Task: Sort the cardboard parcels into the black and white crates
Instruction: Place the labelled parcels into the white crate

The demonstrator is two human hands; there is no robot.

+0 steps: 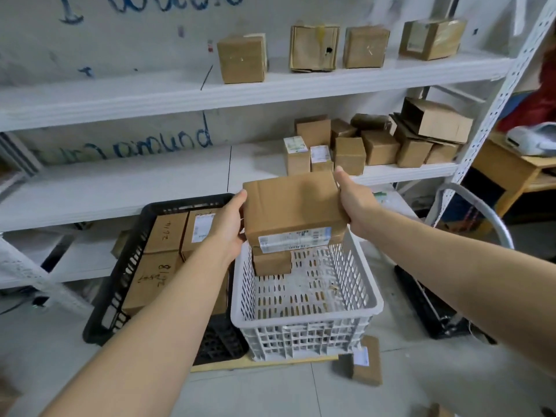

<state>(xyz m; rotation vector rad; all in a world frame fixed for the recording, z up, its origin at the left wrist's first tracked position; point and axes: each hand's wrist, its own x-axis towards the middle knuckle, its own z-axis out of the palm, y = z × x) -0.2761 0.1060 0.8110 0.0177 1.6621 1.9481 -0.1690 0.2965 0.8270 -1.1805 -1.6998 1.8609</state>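
Note:
I hold a flat cardboard parcel [293,206] with a white label on its near side, above the far end of the white crate [304,314]. My left hand [230,222] grips its left edge and my right hand [353,201] grips its right edge. One small parcel [272,263] lies in the white crate's far left corner, partly hidden under the held one. The black crate [120,284] stands to the left, holding several larger parcels [159,266] with handwritten numbers.
White shelving runs behind the crates; several small parcels [379,145] sit on the middle shelf at right and several more [304,49] on the top shelf. A parcel [367,362] lies on the floor by the white crate. A wooden table [508,167] stands at far right.

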